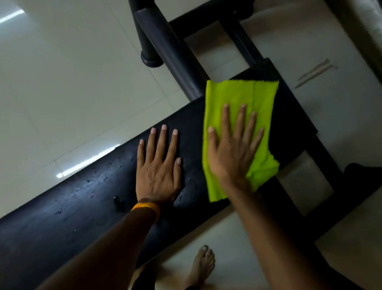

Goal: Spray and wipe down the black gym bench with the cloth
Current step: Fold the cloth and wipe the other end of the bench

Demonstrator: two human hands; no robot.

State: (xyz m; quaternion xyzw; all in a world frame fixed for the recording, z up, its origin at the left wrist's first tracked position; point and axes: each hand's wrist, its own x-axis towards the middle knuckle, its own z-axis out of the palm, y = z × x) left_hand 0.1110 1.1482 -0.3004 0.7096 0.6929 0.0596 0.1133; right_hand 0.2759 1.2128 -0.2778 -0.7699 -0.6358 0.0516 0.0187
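The black gym bench (71,206) runs from lower left to upper right, its pad wet with scattered droplets. A bright green cloth (237,96) lies spread flat near the pad's far end. My right hand (233,148) presses flat on the cloth, fingers spread. My left hand (158,165) rests palm down on the bare pad just left of the cloth, fingers apart, holding nothing. An orange band circles my left wrist. No spray bottle is in view.
The bench's black frame tubes (168,42) rise beyond the pad, with a round foot (151,59) on the pale tiled floor (53,76). More frame bars (324,178) sit to the right. My bare foot (201,264) stands below the bench.
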